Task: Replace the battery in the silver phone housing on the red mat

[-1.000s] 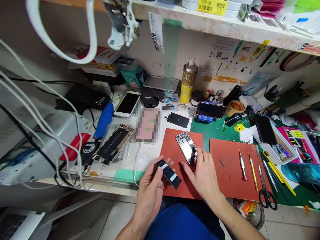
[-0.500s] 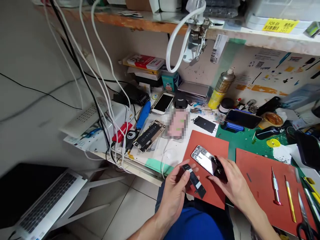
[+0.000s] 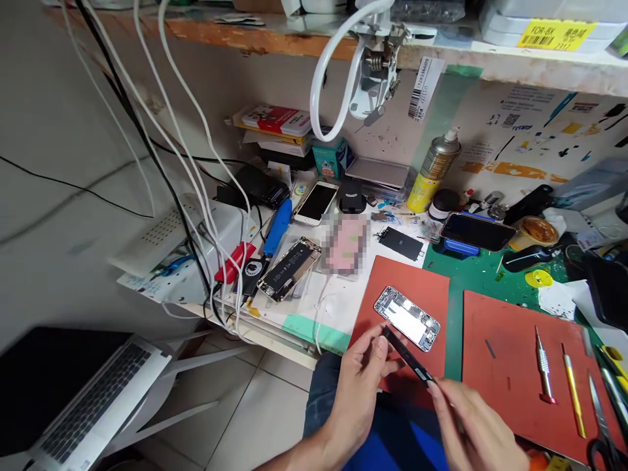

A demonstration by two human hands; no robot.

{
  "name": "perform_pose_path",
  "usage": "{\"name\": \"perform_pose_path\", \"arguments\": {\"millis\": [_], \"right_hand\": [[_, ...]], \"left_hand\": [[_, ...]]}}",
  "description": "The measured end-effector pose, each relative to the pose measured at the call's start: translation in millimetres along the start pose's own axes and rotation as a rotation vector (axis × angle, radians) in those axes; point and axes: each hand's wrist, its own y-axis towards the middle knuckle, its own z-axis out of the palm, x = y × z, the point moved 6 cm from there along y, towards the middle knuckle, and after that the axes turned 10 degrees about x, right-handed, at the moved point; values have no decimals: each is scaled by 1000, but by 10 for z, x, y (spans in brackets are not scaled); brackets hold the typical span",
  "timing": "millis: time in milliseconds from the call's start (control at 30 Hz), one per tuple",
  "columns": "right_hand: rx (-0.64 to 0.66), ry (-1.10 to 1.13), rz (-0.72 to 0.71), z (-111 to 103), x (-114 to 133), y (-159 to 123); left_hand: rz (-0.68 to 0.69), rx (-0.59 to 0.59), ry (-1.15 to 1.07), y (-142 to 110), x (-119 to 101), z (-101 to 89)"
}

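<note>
A slim black phone battery (image 3: 408,355) is held tilted almost edge-on above the near part of the left red mat (image 3: 426,282). My left hand (image 3: 360,369) grips its upper left end between thumb and fingers. At the lower right end, my right hand (image 3: 468,415) pinches it, beside a small pale strip on its edge. Just beyond the battery, an opened phone housing (image 3: 408,318) lies on the mat with its bright silver inside facing up. Neither hand touches that housing.
A second red mat (image 3: 520,379) at right carries a screwdriver (image 3: 543,366), a yellow tool (image 3: 573,391) and scissors (image 3: 599,418). Another opened phone (image 3: 289,268) and a dark screen panel (image 3: 401,243) lie behind. White cables (image 3: 201,137) hang at left; a lamp (image 3: 318,78) is overhead.
My right hand has left the phone housing and come to the battery's lower end. The battery has moved right and turned from its broad face to its edge.
</note>
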Motion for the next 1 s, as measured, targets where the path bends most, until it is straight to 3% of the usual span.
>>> {"name": "perform_pose_path", "arguments": {"millis": [100,167,300,433,500,567,667,767,867,1000], "right_hand": [[100,365,466,56,-328,70],[155,640,699,163,-455,79],[195,997,834,339,-517,114],[225,1045,865,396,-525,99],[262,950,834,369,-521,94],[232,720,703,249,-497,137],[188,298,276,45,-263,276],[334,66,-53,85,0,352],[423,37,-110,165,65,415],[464,89,-107,203,32,451]], "left_hand": [[144,31,369,8,-251,-186],[267,127,575,57,-473,-243],[285,446,771,237,-682,-147],[230,523,753,345,-750,-8],[203,535,742,369,-751,31],[226,574,818,371,-746,57],[434,685,1151,303,-744,122],[680,774,1530,178,-707,222],[753,824,1710,96,-687,331],[717,870,1668,125,-746,408]]}}
